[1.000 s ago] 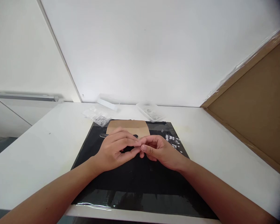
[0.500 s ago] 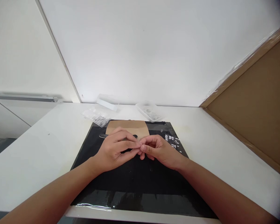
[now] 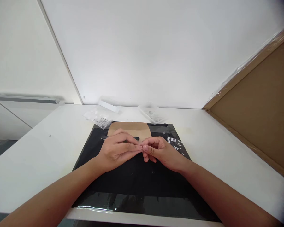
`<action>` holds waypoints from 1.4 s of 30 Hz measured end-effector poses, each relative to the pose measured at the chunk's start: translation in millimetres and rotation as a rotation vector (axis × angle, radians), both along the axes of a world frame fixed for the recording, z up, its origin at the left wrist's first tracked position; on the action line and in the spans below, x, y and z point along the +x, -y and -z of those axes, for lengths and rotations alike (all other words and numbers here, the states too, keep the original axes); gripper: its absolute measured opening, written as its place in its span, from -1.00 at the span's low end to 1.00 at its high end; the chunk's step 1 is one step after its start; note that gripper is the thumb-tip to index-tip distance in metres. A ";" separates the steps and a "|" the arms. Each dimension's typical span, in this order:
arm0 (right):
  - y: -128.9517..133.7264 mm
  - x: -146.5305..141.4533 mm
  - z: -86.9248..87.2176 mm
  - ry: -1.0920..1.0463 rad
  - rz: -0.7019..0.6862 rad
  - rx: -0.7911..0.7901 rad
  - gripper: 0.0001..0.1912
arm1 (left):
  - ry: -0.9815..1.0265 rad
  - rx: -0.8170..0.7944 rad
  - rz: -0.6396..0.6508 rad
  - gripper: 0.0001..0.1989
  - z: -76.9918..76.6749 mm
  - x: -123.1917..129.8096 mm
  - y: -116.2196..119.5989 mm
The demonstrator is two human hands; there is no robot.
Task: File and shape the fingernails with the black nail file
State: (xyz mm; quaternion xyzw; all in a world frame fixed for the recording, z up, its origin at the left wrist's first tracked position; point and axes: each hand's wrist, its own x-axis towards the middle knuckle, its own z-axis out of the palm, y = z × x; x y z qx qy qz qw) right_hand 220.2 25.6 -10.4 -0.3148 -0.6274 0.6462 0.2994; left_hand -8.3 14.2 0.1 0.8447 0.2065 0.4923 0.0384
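Observation:
My left hand [image 3: 119,150] and my right hand [image 3: 159,151] meet fingertip to fingertip above a black mat [image 3: 132,183]. Both are closed in a pinch. Whatever sits between the fingertips is too small or too hidden to make out. Behind the fingers lies a tan sheet [image 3: 130,126] at the mat's far side. A dark, slim tool [image 3: 105,137] rests across it, mostly covered by my left hand. Many tiny white pieces [image 3: 174,140] are scattered on the mat beyond my right hand, some lined up in short rows.
At the back of the white table [image 3: 38,151] are a shallow clear tray [image 3: 152,114] with small things in it, a clear plastic bag [image 3: 100,118] and a white box-like lid [image 3: 109,104]. A cardboard panel [image 3: 257,97] leans at the right, against the white wall [image 3: 144,56].
The fingers of my left hand have drawn closer together and shifted slightly at the pinch point. My right hand has barely moved; the things on the table stay where they were.

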 end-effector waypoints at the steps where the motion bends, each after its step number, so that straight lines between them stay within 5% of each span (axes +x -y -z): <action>1: -0.5 0.6 0.9 -0.003 0.001 0.004 -0.68 | 0.003 -0.003 0.004 -0.87 -0.1 -0.2 0.0; 8: -0.1 2.6 -7.8 0.021 0.078 0.114 -0.64 | 0.026 -0.031 0.025 -0.87 -3.5 1.7 2.3; 15: -13.2 22.2 -11.2 0.199 0.371 0.542 -0.72 | -0.134 -0.111 0.054 -0.91 -0.3 0.4 4.3; 26: -43.0 53.3 -11.1 0.425 0.767 0.730 -0.65 | -0.445 -0.023 0.086 -0.89 7.7 -4.0 2.2; 34: -80.0 92.0 18.5 0.678 0.596 0.672 -0.75 | -0.577 0.035 0.127 -0.86 1.8 -2.3 5.4; 42: -81.1 93.5 20.3 0.688 0.503 0.647 -0.71 | -0.593 0.019 0.134 -0.88 5.9 -2.3 3.1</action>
